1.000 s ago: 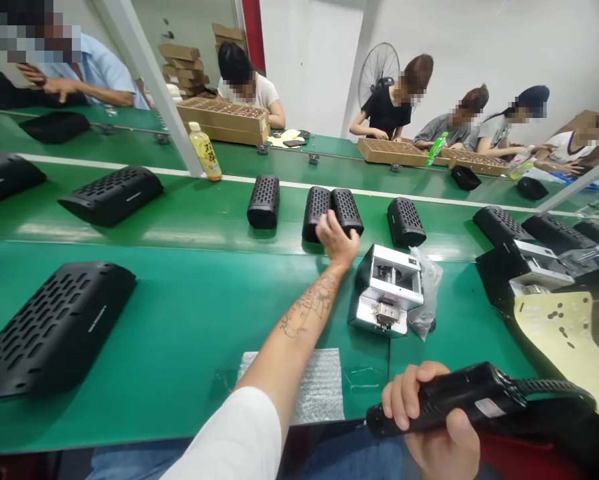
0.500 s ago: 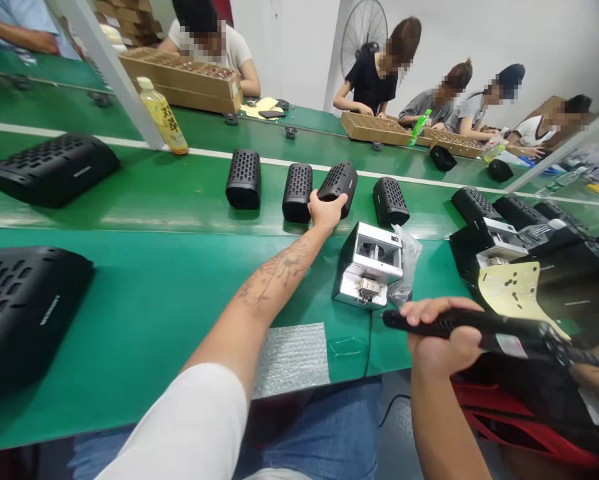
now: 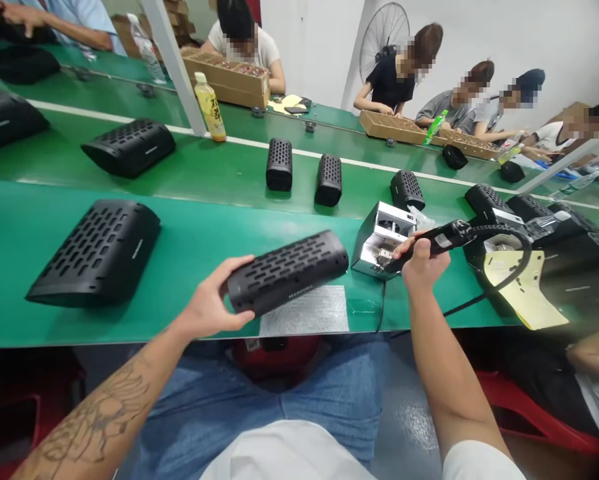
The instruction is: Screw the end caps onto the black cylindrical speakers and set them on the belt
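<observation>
Black perforated housing has left the belt, ending the reach: the left hand has its grip round one end above the bench, foam sheet at its five o'clock, corded tool clasped in the right hand at three o'clock.

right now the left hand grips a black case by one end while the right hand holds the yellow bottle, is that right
Not quite: in the head view the right hand holds a black tool, not the yellow bottle, which stands beside the pale post. The rest is right: the left hand grips a black case by one end.
</observation>
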The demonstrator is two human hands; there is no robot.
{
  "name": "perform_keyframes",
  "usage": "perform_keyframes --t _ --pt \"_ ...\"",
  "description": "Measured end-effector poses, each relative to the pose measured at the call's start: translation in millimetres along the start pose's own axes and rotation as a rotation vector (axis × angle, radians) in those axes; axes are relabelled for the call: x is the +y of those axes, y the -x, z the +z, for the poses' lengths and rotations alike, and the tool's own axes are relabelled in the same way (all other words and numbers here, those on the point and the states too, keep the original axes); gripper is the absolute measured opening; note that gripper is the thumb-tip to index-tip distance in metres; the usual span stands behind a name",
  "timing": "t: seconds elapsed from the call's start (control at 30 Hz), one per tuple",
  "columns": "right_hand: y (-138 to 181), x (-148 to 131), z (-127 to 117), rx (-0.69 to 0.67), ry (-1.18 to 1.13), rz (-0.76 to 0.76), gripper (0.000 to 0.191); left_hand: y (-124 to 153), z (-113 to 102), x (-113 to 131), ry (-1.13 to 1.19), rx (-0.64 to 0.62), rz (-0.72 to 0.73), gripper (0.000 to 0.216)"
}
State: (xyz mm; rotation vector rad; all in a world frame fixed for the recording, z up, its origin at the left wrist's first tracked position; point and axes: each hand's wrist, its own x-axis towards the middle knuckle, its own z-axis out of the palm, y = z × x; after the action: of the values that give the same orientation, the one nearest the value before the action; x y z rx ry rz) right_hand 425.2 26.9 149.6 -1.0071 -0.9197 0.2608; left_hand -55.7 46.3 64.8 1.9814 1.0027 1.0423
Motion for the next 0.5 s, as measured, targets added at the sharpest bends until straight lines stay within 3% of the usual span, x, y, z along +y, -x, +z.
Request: perform_keyframes --t 0.13,0.23,0.33,0.5 --pt "28.1 -39.9 -9.3 -0.02 -0.101 -0.035 0.065 26.7 23.2 2.9 0.003 -0.207 0.087 0.103" --pt "56.1 -72.3 -16.9 -0.179 -0.221 -0.016 0.066 24.5 36.2 1.4 0.026 -0.319 0.182 0.107" --pt "80.3 -92.8 -16.5 -0.327 -0.319 0.023 0.063 23.2 42.1 -4.0 0.036 -0.343 0.228 0.114" --pt "96.4 -93.4 0.2 -0.402 -0.323 0.059 0.065 27.5 49.7 -13.0 0.052 -0.302 0.245 0.114"
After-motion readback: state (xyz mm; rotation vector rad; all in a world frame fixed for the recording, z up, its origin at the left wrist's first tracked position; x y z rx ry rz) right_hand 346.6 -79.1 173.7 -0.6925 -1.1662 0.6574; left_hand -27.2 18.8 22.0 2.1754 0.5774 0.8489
